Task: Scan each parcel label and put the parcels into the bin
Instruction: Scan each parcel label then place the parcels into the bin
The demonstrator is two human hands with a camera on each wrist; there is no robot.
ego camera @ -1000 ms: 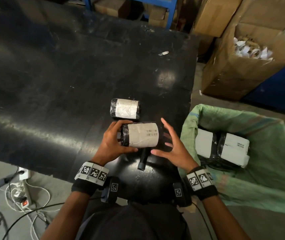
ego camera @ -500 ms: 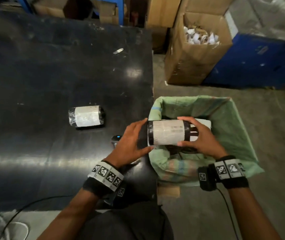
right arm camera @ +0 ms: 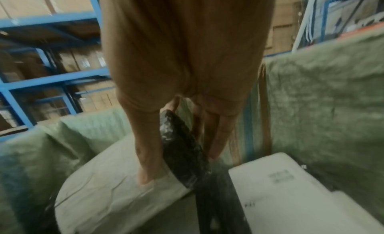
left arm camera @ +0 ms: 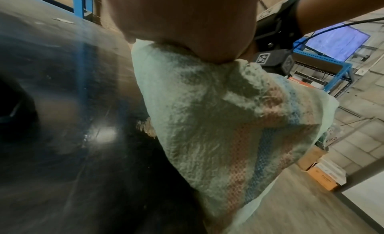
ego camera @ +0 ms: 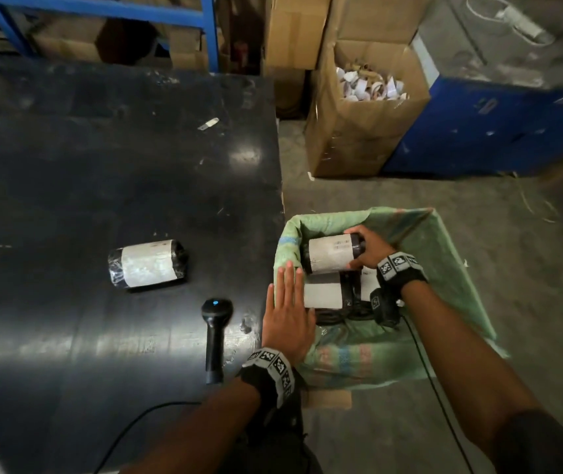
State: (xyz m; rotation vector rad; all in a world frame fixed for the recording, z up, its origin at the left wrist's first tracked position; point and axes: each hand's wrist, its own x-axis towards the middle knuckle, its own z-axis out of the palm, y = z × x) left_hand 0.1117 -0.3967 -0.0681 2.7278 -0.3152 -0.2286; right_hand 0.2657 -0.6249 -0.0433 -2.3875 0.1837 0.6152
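Inside the green sack-lined bin [ego camera: 444, 265], my right hand [ego camera: 363, 248] grips the right end of a black-wrapped parcel with a white label [ego camera: 331, 253]. It sits low, just above two other labelled parcels [ego camera: 322, 295]. In the right wrist view my thumb and fingers [right arm camera: 214, 148] pinch the parcel's black end [right arm camera: 182, 152], and a second parcel [right arm camera: 286, 188] lies beside it. My left hand [ego camera: 286, 299] is flat and holds nothing, over the bin's left rim. One more parcel [ego camera: 148, 263] lies on the black table [ego camera: 102, 165]. The black scanner [ego camera: 216, 323] lies near the table's edge.
A cardboard box of paper scraps [ego camera: 362, 107] stands on the floor behind the bin, with a blue cabinet [ego camera: 495, 128] to its right. Blue shelving with cartons [ego camera: 102, 29] runs behind the table. The scanner's cable [ego camera: 129, 425] trails off the table's front.
The parcel went from above the bin's rim down into the bin. My left hand let go of it and drew back flat over the rim; only my right hand holds it now.
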